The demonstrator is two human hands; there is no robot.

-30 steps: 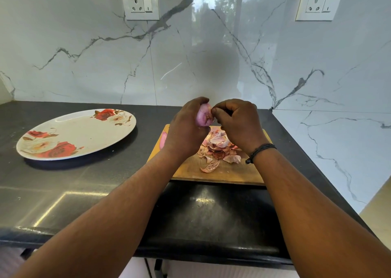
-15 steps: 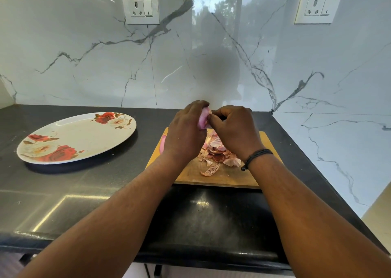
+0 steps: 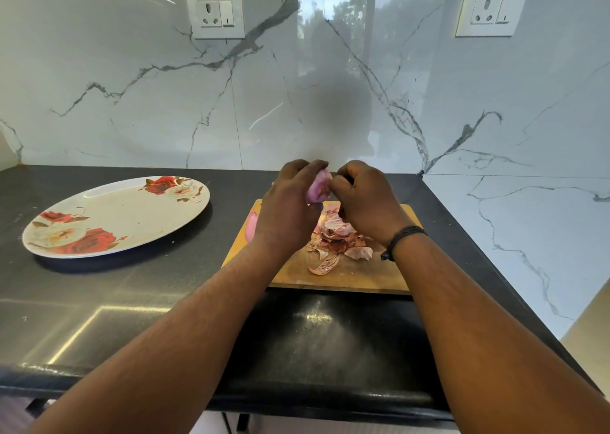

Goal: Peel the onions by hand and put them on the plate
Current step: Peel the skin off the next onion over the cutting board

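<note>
On the dark counter (image 3: pixel 138 288), largest first: flowered plate (image 3: pixel 125 215), left and bare, awaiting peeled onions. Wooden board (image 3: pixel 363 278), set under my hands to catch the skins (image 3: pixel 336 242). Left hand (image 3: pixel 287 215), grip curled round the onion (image 3: pixel 318 187), steadying it above the board. Right hand (image 3: pixel 366 199), fingertips pinching at its skin.

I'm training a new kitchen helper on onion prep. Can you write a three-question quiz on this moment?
1. True or false: the plate already holds a peeled onion.
2. Which hand grips the onion: A) left hand B) right hand?
3. Fill in: the pile of peels lies on the ____.

Key:
1. False, nothing lies on it.
2. A; the right hand's fingers pick at its skin.
3. Cutting board.
</note>
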